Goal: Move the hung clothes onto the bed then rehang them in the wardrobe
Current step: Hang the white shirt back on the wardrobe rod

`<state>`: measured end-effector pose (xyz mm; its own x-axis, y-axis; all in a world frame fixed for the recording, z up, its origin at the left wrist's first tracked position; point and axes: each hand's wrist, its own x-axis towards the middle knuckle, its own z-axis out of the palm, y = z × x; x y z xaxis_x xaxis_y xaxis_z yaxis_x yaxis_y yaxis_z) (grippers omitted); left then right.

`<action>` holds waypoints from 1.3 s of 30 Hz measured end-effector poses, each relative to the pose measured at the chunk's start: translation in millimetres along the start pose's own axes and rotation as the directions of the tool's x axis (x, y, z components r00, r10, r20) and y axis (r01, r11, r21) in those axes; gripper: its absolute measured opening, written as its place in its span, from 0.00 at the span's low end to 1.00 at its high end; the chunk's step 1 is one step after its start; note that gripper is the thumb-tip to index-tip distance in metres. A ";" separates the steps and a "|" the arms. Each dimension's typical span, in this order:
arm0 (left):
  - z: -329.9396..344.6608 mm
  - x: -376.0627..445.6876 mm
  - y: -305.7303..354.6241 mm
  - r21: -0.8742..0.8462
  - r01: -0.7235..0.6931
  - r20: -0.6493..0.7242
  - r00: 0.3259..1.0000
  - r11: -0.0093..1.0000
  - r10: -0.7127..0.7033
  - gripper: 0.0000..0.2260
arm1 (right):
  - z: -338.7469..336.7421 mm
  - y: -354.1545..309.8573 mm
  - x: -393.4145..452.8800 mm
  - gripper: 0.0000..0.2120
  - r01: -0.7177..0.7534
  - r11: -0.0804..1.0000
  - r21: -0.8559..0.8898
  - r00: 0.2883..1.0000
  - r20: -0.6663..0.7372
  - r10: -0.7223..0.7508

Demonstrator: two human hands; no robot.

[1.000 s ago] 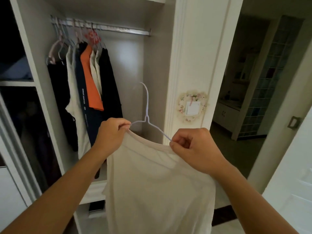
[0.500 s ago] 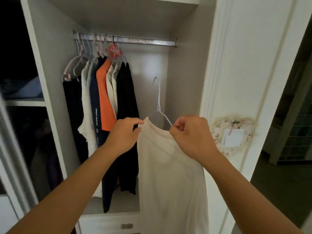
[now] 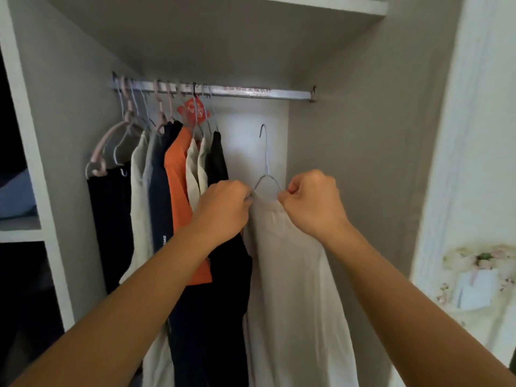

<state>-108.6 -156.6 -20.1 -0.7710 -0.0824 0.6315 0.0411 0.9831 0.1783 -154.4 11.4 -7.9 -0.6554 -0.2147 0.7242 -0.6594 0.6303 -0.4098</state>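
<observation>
Garment (image 3: 293, 275) soft, light, on thin hanger (image 3: 265, 163) | left hand (image 3: 223, 210), right hand (image 3: 312, 202) pinch its shoulders | hook below rail (image 3: 251, 92)

A home bedroom is indicated by a built-in wardrobe (image 3: 363, 135), where clothes (image 3: 178, 191) are hung from a metal rail (image 3: 251, 92).

door ornament (image 3: 479, 277): floral frame with a white card, on my right
folded cloth (image 3: 16, 196): bluish, on my left-hand shelf
</observation>
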 end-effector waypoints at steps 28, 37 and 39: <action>-4.3 119.1 -64.9 0.202 -0.023 -0.195 0.979 0.979 0.063 0.10 | 103.8 -68.8 227.5 0.21 0.112 0.993 0.039 0.993 -0.042 -0.110; -1.2 114.8 -68.5 0.196 -0.035 -0.200 0.977 0.980 0.075 0.09 | 133.0 -60.3 215.3 0.17 0.054 0.991 0.120 0.998 0.013 -0.056; -0.9 113.6 -66.8 0.184 -0.028 -0.201 0.977 0.982 0.066 0.09 | 134.1 -57.7 210.8 0.18 0.044 0.990 0.135 0.998 0.040 -0.050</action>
<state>-198.4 -231.8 40.4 -0.6231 -0.0487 0.7806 -0.0550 0.9983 0.0184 -304.0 -170.3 94.0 -0.6361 -0.2754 0.7208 -0.7312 0.5135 -0.4491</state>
